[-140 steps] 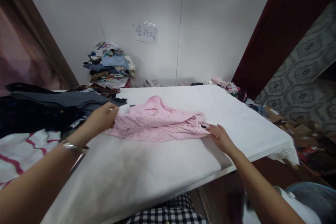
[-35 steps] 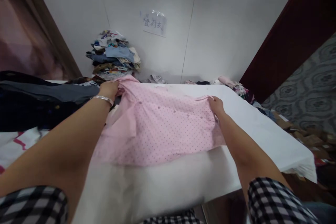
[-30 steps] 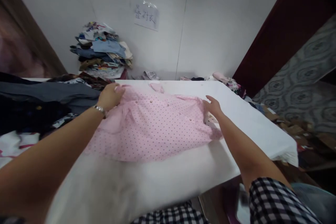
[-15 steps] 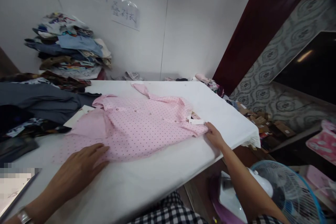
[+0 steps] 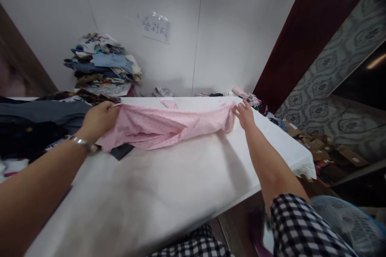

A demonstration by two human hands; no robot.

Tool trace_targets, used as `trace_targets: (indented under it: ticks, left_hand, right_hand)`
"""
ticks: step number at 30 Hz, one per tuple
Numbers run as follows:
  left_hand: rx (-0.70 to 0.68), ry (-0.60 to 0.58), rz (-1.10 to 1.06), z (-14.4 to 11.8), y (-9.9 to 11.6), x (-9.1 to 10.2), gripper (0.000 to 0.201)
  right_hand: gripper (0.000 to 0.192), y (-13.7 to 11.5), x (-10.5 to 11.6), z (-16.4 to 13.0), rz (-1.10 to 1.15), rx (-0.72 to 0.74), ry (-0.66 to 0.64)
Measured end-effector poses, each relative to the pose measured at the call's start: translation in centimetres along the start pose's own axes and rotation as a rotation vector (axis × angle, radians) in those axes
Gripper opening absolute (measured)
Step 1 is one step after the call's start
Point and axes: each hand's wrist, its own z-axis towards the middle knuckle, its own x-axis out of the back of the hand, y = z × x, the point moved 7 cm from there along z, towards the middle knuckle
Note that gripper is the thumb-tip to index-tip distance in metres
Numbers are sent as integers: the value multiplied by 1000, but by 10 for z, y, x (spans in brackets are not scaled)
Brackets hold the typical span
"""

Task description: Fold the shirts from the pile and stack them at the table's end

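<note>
A pink dotted shirt (image 5: 169,126) hangs stretched between my two hands just above the far half of the white table (image 5: 169,184). My left hand (image 5: 98,120), with a silver bracelet at the wrist, grips the shirt's left edge. My right hand (image 5: 244,114) pinches its right edge. The lower part of the shirt sags and bunches onto the table. A dark flat piece (image 5: 120,151) peeks out under its left end.
A tall pile of folded clothes (image 5: 102,66) stands at the back left against the wall. Dark and grey garments (image 5: 39,122) lie heaped at the left. Loose clothes (image 5: 247,96) sit at the far right corner. Boxes (image 5: 328,152) and a fan (image 5: 350,221) are on the floor right.
Half a second ago the shirt lay spread flat with my hands at its near edge. Now both hands hold its edges and have carried them up and away, so the shirt is doubled over.
</note>
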Motion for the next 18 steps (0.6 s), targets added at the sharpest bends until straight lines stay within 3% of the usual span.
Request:
trace_targets:
  ticks: [3,5,7,9,11,13,16,18]
  left_hand:
    - [-57,6,23,20,9,-3,60]
    - [-199,39,77,7,11,-19,55]
    - [-364,4,137,-21,13,-48,44]
    - [-523,-109,159,-54,16,-84,38]
    - [-603,-161,138,-77,20,-111,34]
    - [-596,-190,129,-85,23,-130,31]
    - [-552,-221,133,-79,32,-139,23]
    - [-545,-205,127,-72,43,-127,25]
  right_hand:
    - [52,4,-27,3,-24,-26,52]
    - [38,25,-37,-18,-86,-61,2]
    - [24,55,-49,-50,-140,-122,-142]
    - [18,86,-65,-85,-167,-242,-329]
    - [16,108,-81,-113,-149,-384,-427]
    - [20,117,-98,-127,-99,-502,-442]
    - [15,116,-125,-134,-23,-605,-472]
    - [11,110,-140,-140,5,-629,-519]
